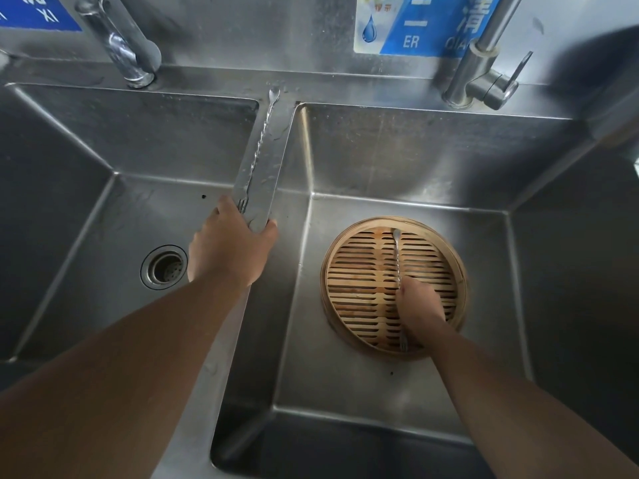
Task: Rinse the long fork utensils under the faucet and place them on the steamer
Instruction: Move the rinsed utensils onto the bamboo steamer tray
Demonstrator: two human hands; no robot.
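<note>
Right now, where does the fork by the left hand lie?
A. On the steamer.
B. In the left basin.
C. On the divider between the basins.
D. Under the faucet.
C: the fork lies along the divider, tines at the left hand; the right hand holds the other fork on the steamer.

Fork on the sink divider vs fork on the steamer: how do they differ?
Divider fork, long twisted-handle steel, lies on the wet steel ridge between basins; steamer fork, same design, lies across the round bamboo steamer's slats. The right hand grips the steamer fork mid-handle; the left hand just meets the divider fork's tines. Both point tines toward the person.
</note>
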